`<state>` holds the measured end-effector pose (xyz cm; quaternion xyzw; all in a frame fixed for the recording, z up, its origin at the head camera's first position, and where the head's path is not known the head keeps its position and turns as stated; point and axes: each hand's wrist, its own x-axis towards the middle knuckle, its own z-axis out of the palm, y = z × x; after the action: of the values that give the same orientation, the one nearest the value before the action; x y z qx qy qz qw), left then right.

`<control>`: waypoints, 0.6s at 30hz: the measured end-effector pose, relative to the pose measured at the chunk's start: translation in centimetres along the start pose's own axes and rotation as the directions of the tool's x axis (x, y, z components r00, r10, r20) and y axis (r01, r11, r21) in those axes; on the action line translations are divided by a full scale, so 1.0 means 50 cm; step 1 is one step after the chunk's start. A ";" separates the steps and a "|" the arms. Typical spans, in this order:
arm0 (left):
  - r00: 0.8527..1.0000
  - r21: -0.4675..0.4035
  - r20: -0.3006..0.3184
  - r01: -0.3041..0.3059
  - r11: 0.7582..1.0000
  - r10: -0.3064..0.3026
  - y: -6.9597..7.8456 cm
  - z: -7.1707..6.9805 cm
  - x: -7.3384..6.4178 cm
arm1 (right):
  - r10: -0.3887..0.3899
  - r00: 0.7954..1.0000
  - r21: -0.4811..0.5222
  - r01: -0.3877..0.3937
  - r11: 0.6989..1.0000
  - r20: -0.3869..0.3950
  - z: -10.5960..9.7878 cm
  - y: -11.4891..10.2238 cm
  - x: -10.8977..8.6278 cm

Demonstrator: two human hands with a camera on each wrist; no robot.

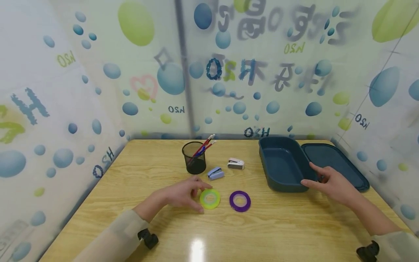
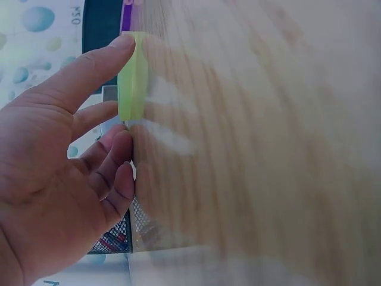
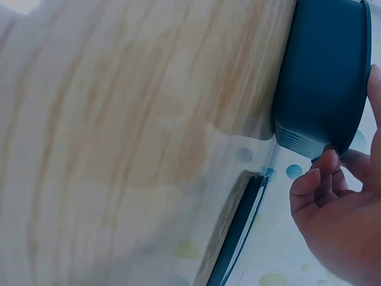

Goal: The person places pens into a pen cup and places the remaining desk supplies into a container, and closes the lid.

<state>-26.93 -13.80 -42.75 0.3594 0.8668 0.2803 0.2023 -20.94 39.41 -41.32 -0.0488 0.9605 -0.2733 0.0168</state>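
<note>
My left hand [image 1: 184,193] spans a roll of yellow-green tape [image 1: 210,198], thumb at its near edge and index finger at its far edge. In the left wrist view, thumb and index finger meet the yellow-green rim while the other fingers curl loosely beside it. A roll of purple tape [image 1: 240,201] lies flat just to the right. My right hand [image 1: 330,183] grips the near right corner of a dark blue rectangular box [image 1: 283,185], thumb on the near rim and fingers along the right side. The inside of the box shows bare.
Behind the tape rolls are a blue stapler [image 1: 216,173] and a white stapler [image 1: 236,163]. A black mesh cup [image 1: 195,165] holds pencils and a pen. The dark blue lid [image 1: 337,163] lies right of the box. Patterned curtains [image 1: 157,120] close in the wooden table [image 1: 248,236].
</note>
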 end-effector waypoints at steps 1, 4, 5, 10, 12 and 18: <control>1.000 0.000 0.001 -0.007 1.000 0.007 0.000 0.000 0.001 | -0.002 1.000 -0.001 0.002 1.000 0.001 0.000 0.000 0.000; 1.000 -0.001 0.003 -0.025 1.000 0.025 0.001 0.001 0.002 | -0.003 1.000 0.007 0.003 1.000 0.005 -0.001 0.001 0.000; 1.000 -0.002 0.004 -0.025 1.000 0.025 0.000 0.002 0.003 | -0.006 1.000 0.010 0.006 1.000 0.006 0.000 0.002 0.000; 1.000 -0.012 0.004 -0.014 1.000 0.014 -0.003 0.005 0.007 | -0.018 1.000 0.023 0.018 1.000 0.007 0.001 0.004 0.004; 1.000 -0.012 0.001 -0.013 1.000 0.013 -0.002 0.005 0.008 | -0.028 1.000 0.028 0.028 0.999 0.008 0.000 0.004 0.005; 1.000 -0.008 -0.005 -0.011 1.000 0.011 0.001 0.004 0.011 | -0.059 0.998 0.043 0.059 0.997 0.010 -0.004 0.004 0.006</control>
<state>-27.14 -13.30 -42.93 0.3624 0.8642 0.2859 0.2002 -21.27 39.66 -41.24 -0.0784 0.9525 -0.2940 0.0151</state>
